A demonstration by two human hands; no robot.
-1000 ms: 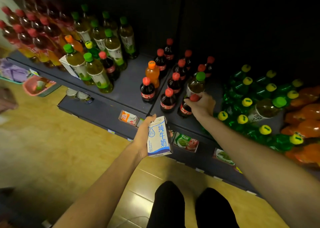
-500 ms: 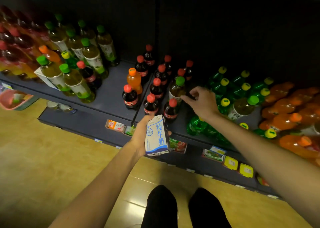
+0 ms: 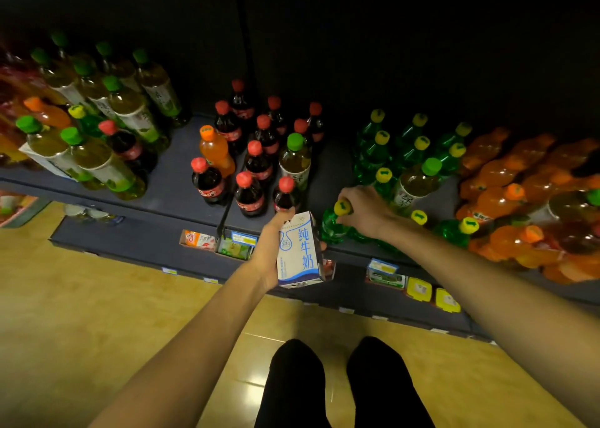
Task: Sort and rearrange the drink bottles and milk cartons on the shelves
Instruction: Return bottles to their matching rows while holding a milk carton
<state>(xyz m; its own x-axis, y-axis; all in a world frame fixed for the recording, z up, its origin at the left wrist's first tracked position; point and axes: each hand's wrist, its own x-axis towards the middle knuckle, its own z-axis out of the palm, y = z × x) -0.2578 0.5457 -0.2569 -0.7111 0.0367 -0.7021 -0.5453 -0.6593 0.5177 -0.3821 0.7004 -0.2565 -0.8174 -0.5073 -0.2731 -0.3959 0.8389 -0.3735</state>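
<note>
My left hand (image 3: 271, 245) holds the milk carton (image 3: 300, 252) upright, fingers wrapped around it, just in front of the near edge of the shelf (image 3: 168, 187), I think to keep it ready. My right hand (image 3: 365, 211) grips the neck of a green bottle (image 3: 332, 224), probably to join it with its group.

I am looking down at a dark blue-grey metal shelf unit (image 3: 168, 197) whose upper back panel (image 3: 389, 37) fades into near-black shadow above and beyond the hands. Below the hands a lower shelf ledge (image 3: 136, 242) juts out, with small price tags (image 3: 168, 270) along its front edge. Under and to the left of the hands lies a glossy yellow-brown tiled floor (image 3: 97, 314), warmly lit and catching soft reflections, while the shelving itself sits in dim light.
</note>
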